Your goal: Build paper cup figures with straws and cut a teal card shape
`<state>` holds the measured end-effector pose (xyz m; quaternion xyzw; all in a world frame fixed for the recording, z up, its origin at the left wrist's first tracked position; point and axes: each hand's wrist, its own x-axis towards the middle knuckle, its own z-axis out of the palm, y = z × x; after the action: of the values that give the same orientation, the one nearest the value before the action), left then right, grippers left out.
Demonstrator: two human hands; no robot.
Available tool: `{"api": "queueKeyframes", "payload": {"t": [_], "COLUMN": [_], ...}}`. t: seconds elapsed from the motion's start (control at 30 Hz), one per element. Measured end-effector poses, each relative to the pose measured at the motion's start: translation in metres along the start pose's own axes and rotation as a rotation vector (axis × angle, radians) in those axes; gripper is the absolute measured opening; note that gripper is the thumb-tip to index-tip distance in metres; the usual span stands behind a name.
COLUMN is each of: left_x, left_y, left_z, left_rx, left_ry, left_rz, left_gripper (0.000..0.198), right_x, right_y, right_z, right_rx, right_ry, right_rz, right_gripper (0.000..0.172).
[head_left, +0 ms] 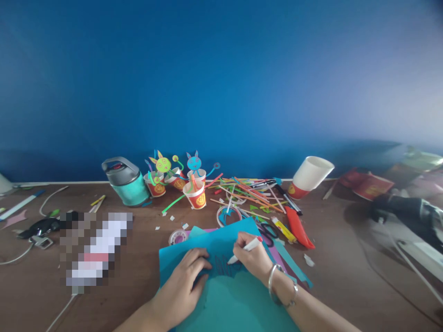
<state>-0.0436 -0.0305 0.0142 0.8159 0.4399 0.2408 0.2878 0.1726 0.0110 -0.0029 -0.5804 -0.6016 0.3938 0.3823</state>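
Note:
A white marker with a red end [251, 245] is gripped by my right hand [252, 258], its tip down at the blue paper [194, 244]. Dark scribbled lines [223, 266] run across the paper just left of the tip. My left hand [189, 279] rests on the left part of this sheet, fingers spread and slightly bent, holding nothing. A teal sheet [238, 299] with an uneven upper edge shows below the lines; I cannot tell whether it lies over or under the blue one. Silver bracelets circle my right wrist.
Paper cups [195, 196] with straws and paper animal faces stand near the wall beside a teal flask [129, 184]. Loose straws [249, 193], scissors [269, 230], a tape roll [178, 237] and a red packet [298, 228] surround the paper. Stacked cups [309, 175] lean at right.

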Motion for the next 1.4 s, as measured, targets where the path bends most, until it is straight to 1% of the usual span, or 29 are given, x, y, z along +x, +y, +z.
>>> {"api": "queueKeyframes", "payload": {"t": [0.3, 0.83, 0.93, 1.07, 1.2, 1.3, 1.4], "left_x": [0.0004, -0.0007, -0.0009, -0.0015, -0.0007, -0.0001, -0.0003], "left_y": [-0.0013, -0.0006, -0.0014, -0.0026, -0.001, 0.0006, 0.0007], "left_z": [-0.0004, 0.0006, 0.0006, 0.0012, 0.0003, -0.0006, -0.0006], "left_rx": [-0.006, 0.006, 0.006, 0.005, -0.002, -0.002, 0.003], "left_ry": [-0.012, 0.007, 0.0, -0.009, -0.016, -0.011, 0.004], "left_rz": [-0.01, -0.001, -0.001, -0.003, -0.009, -0.011, -0.008], "left_gripper": [0.023, 0.022, 0.022, 0.022, 0.022, 0.022, 0.023], "right_x": [0.0001, -0.0003, 0.0005, 0.0012, 0.0007, -0.0001, -0.0008], "right_y": [0.0029, 0.0007, 0.0002, 0.0007, 0.0021, 0.0027, 0.0023], "right_z": [-0.0003, -0.0017, -0.0022, -0.0014, 0.0003, 0.0008, 0.0004], "right_rx": [0.02, 0.031, 0.055, 0.074, 0.035, 0.02, 0.027], "right_ry": [-0.034, -0.101, -0.085, -0.024, 0.013, 0.007, -0.029], "right_rz": [-0.004, 0.003, 0.015, 0.032, -0.008, -0.012, 0.004], "right_gripper": [0.017, 0.017, 0.016, 0.017, 0.019, 0.019, 0.019]}}
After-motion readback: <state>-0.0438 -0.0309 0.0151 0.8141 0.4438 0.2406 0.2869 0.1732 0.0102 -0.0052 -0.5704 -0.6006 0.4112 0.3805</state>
